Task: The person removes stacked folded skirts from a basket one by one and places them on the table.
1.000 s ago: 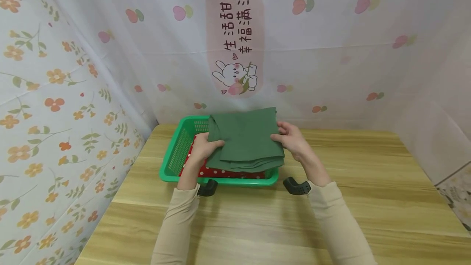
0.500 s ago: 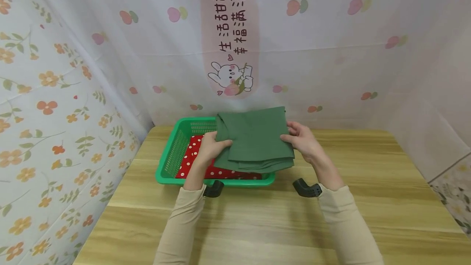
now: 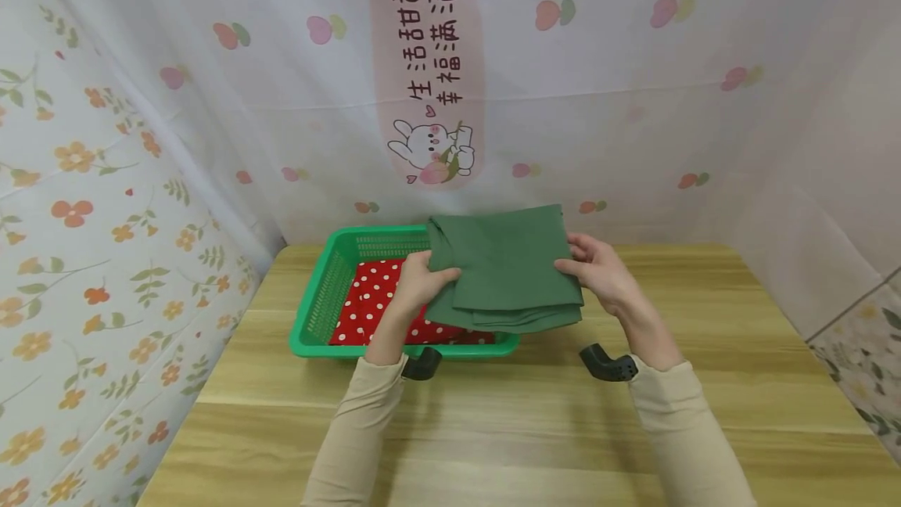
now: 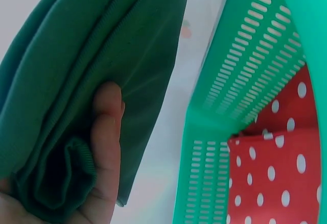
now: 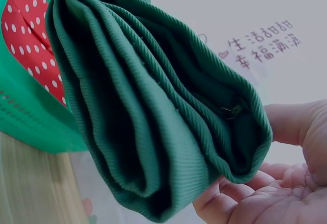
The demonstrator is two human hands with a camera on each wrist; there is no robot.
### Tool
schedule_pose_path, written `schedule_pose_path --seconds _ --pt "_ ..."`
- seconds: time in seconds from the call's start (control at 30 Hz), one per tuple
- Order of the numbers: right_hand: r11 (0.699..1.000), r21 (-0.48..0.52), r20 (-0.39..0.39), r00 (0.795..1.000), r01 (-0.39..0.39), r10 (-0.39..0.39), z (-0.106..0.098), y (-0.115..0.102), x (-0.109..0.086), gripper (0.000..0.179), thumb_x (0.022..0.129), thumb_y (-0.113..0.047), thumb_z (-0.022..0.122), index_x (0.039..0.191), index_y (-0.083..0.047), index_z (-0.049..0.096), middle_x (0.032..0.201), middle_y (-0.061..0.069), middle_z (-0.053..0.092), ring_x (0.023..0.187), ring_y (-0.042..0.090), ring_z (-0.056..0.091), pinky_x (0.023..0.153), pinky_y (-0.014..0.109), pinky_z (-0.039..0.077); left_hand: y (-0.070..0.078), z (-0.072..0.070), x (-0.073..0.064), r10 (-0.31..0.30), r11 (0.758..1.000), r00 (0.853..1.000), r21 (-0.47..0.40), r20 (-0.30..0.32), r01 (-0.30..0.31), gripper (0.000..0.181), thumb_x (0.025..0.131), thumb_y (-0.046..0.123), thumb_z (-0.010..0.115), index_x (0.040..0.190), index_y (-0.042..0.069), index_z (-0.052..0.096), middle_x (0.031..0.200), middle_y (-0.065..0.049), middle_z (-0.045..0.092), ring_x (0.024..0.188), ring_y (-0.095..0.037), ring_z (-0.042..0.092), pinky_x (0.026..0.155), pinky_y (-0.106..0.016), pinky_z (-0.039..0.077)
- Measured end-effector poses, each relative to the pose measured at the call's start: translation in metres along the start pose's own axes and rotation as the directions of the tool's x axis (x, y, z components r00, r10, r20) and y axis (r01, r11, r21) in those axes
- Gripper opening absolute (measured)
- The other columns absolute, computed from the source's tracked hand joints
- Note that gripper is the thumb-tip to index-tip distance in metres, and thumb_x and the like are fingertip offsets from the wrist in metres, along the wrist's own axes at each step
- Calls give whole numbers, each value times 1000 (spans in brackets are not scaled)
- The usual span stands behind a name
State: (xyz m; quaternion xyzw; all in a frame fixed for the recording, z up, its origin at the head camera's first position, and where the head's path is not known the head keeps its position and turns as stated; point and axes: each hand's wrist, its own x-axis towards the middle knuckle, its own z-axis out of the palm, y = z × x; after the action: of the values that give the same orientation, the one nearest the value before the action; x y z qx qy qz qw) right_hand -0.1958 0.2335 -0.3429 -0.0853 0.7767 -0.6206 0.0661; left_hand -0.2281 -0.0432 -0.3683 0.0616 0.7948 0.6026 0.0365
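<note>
A folded green cloth (image 3: 517, 260) of several layers is held up over the right part of a green plastic basket (image 3: 331, 351). Its left edge is gripped by my left hand (image 3: 418, 284), thumb on top and fingers (image 4: 104, 147) underneath. At the opposite edge my right hand (image 3: 598, 268) pinches the cloth, thumb above and fingers below. The right wrist view shows the folds end-on, with a small metallic bit inside one of them. Inside the basket lies a red cloth (image 3: 369, 288) with white dots, partly hidden by the green one and my left arm.
The basket stands on a wood-grain table (image 3: 493, 429) near its back edge. Behind it hangs a white printed curtain (image 3: 633, 139), and a floral curtain (image 3: 91, 257) runs along the left. A black curved mount (image 3: 422, 364) sits by each wrist.
Both hands have carried the green cloth to the right, away from the basket, so more of the red dotted cloth shows. The head view has also shifted slightly to the right.
</note>
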Motion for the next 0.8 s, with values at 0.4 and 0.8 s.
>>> schedule_pose_path --seconds 0.4,0.8 --pt "1000 -10 -16 1000 -18 18 -22 6 -14 58 96 -5 47 144 9 17 136 35 36 88 0 59 76 24 52 7 25 2 20 1000 999 13 30 -20 17 84 8 66 97 -3 65 88 -13 68 81 -25 66 73 -34 54" --pt "999 -35 -59 998 -28 26 -46 13 -29 58 97 -8 48 144 9 18 122 15 52 88 0 60 74 23 52 13 53 4 77 997 995 22 59 -79 13 85 7 65 94 -2 64 83 -11 67 79 -23 66 70 -29 53"
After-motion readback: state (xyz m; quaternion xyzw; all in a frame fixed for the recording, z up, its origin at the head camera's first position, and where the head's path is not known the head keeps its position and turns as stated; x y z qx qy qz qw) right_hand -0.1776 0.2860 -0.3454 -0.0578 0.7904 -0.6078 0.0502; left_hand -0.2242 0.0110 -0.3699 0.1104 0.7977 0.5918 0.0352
